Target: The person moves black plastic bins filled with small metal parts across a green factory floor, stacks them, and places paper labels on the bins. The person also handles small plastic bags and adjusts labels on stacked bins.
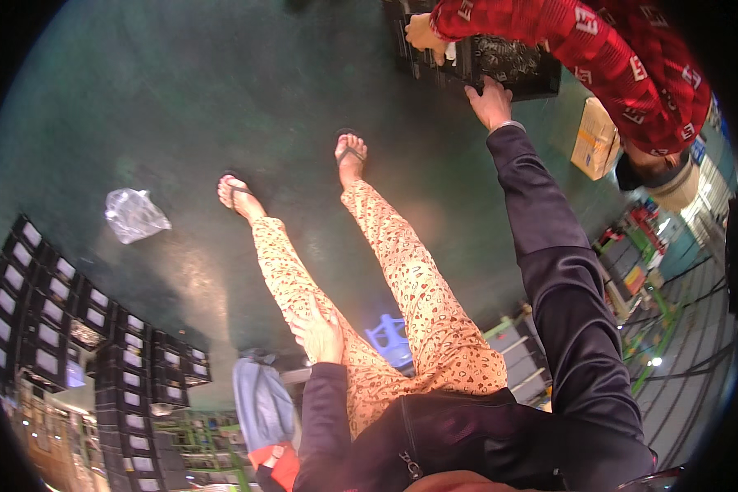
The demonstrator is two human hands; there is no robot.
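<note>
At one o'clock, a rectangular black tray (pixel 539 85) of small, glinting pieces (pixel 504 59) met the right grip (pixel 490 103), whose tightness I could not tell, its satiny dark sleeve (pixel 566 279) outstretched, while the left grip (pixel 319 334), loosely spread, rested at seven o'clock on leopard-print trousers (pixel 418 279).

Dark green floor (pixel 221 90), crumpled clear plastic bag (pixel 135 216), sandalled feet (pixel 351 157)
</note>
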